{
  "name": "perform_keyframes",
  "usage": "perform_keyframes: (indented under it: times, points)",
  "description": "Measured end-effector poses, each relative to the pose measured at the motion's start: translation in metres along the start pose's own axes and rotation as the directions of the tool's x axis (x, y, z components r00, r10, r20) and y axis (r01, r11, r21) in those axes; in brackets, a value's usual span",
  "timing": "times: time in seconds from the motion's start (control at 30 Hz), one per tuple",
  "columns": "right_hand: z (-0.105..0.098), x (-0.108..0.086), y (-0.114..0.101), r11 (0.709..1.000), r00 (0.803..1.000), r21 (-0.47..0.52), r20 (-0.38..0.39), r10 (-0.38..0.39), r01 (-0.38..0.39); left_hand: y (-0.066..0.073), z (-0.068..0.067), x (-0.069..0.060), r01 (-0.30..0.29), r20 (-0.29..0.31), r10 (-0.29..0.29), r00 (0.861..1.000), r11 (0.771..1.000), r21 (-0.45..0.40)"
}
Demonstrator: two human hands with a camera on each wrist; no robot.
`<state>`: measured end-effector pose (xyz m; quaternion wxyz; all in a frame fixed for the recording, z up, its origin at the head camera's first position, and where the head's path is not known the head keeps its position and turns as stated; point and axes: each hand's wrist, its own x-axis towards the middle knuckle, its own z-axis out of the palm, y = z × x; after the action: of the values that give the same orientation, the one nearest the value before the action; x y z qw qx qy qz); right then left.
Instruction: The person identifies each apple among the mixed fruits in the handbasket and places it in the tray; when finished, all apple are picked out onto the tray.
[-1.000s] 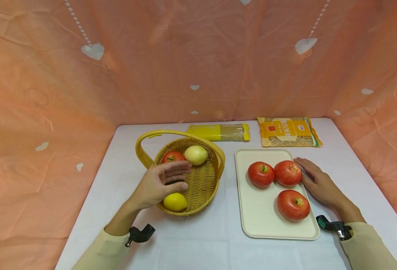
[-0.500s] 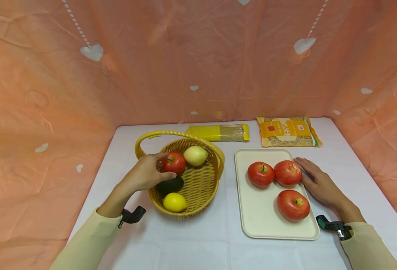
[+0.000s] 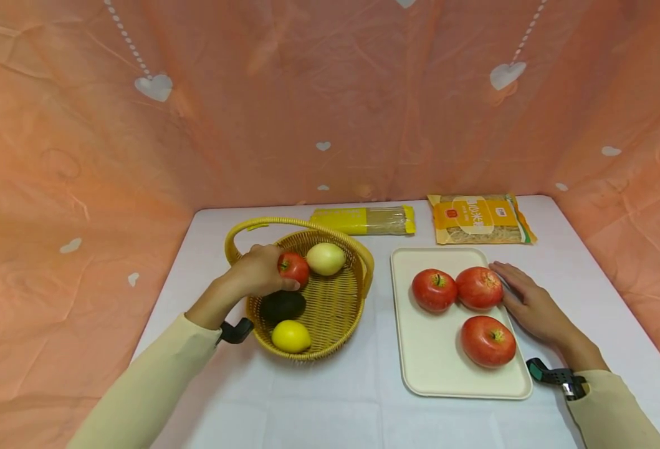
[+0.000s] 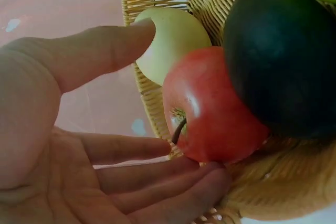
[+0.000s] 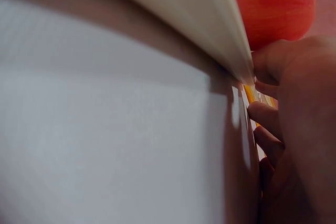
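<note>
In the wicker basket [image 3: 332,308] lies a red apple [image 3: 295,270], and my left hand [image 3: 255,272] reaches around its left side. In the left wrist view the fingers are fairly straight, their tips at the apple [image 4: 210,106], while the thumb stands apart from it. A dark green avocado-like fruit [image 3: 283,306], a lemon [image 3: 291,337] and a pale yellow-green fruit [image 3: 326,259] share the basket. My right hand [image 3: 537,312] rests at the right edge of the cream tray [image 3: 430,368], fingers extended beside the nearest red apple [image 3: 479,289].
Two more red apples, one at left [image 3: 434,290] and one in front [image 3: 488,342], sit on the tray. Behind stand a yellow noodle packet [image 3: 363,221] and an orange noodle bag [image 3: 480,220]. The basket's handle [image 3: 273,221] arches over its back side.
My left hand has drawn back from over the middle of the basket, then come in around the red apple, uncovering the dark green fruit. The right hand has stayed still.
</note>
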<state>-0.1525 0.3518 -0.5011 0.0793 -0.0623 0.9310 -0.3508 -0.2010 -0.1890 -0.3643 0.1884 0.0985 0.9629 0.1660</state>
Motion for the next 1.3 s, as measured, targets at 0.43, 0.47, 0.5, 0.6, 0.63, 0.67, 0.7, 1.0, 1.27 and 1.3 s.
perform_keyframes:
  times: [0.43,0.47,0.5,0.6,0.63,0.67,0.7,1.0,1.27,1.3]
  points:
    - [-0.001,-0.001,0.0,1.0,1.0,-0.003,0.006,0.012,-0.012,0.009,0.012,0.015,-0.084,0.052,0.082,0.995,0.996,0.036]
    - [-0.001,-0.001,0.0,1.0,1.0,-0.003,0.008,0.017,-0.017,0.009,0.012,0.016,-0.092,0.055,0.09,0.994,0.995,0.039]
    - [-0.001,-0.001,-0.001,1.0,1.0,-0.004,0.008,0.018,-0.018,0.009,0.012,0.017,-0.1,0.056,0.098,0.994,0.994,0.043]
    - [-0.001,-0.001,-0.002,1.0,1.0,-0.005,0.006,0.015,-0.015,0.008,0.011,0.019,-0.107,0.057,0.105,0.993,0.993,0.047]
    - [-0.001,-0.001,-0.002,1.0,1.0,-0.004,0.006,0.016,-0.016,0.008,0.011,0.02,-0.107,0.057,0.105,0.993,0.993,0.045]
    - [-0.001,-0.001,-0.002,1.0,1.0,-0.002,0.006,0.017,-0.017,0.007,0.012,0.021,-0.107,0.059,0.105,0.993,0.993,0.043]
    - [-0.001,-0.001,-0.002,1.0,1.0,-0.001,0.007,0.017,-0.017,0.006,0.012,0.021,-0.105,0.06,0.102,0.993,0.994,0.04]
    - [-0.001,-0.001,-0.002,1.0,1.0,0.001,-0.001,0.005,-0.005,0.003,0.016,0.028,-0.081,0.085,0.078,0.993,0.996,0.043]
    - [0.0,-0.001,-0.001,1.0,1.0,0.003,-0.007,-0.004,0.004,-0.009,0.022,0.028,-0.106,-0.009,0.106,0.994,0.992,-0.066]
    - [0.0,-0.001,-0.001,1.0,1.0,0.002,-0.009,-0.006,0.006,-0.01,0.022,0.027,-0.115,-0.025,0.114,0.993,0.99,-0.076]
